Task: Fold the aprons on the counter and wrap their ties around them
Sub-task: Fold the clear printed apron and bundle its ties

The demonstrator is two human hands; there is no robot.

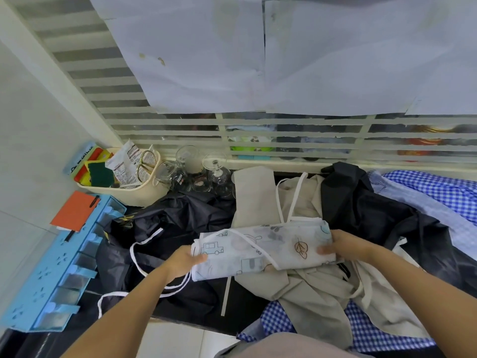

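Left hand (184, 259) and right hand (343, 245) each grasp one end of the folded printed apron (273, 241) — thumbs on top; its white tie (254, 246) lies diagonally across the upper face.

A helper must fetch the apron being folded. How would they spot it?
On the counter under the slatted window lies a heap of cloth. At its middle the left hand and right hand hold a folded white apron. Its neighbours are black, beige or checked; it alone shows cars and a leaf.
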